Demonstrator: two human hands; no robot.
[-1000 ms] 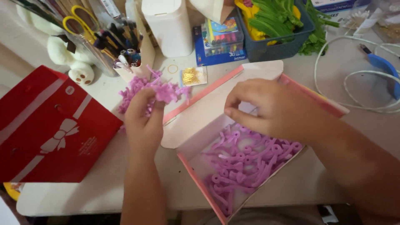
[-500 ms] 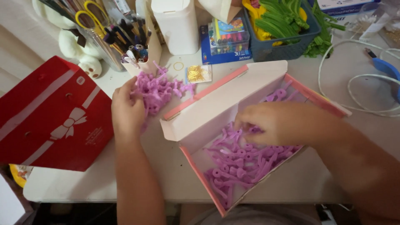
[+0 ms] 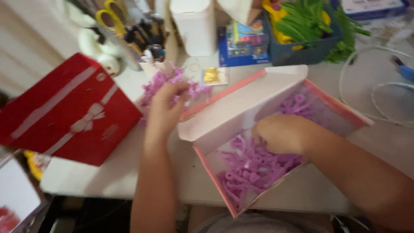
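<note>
White tabletop: left hand (image 3: 166,108) grips purple shreds (image 3: 172,82); right hand (image 3: 282,133) curled in pink box (image 3: 276,92).

A big red gift box (image 3: 64,112) with a white bow on its lid sits on the left side of the white table (image 3: 112,177). Far on the left is a clear cup of pens and yellow scissors (image 3: 113,19), with a white toy animal (image 3: 92,43) beside it. A white tub (image 3: 196,26) stands at the far middle. Just right of it lies a blue box of coloured things (image 3: 243,43). Near that box a small shiny gold packet (image 3: 214,76) lies on the table. A dark basket (image 3: 302,51) full of green sticks sits far right. A white cord (image 3: 379,92) curls on the right side.
</note>
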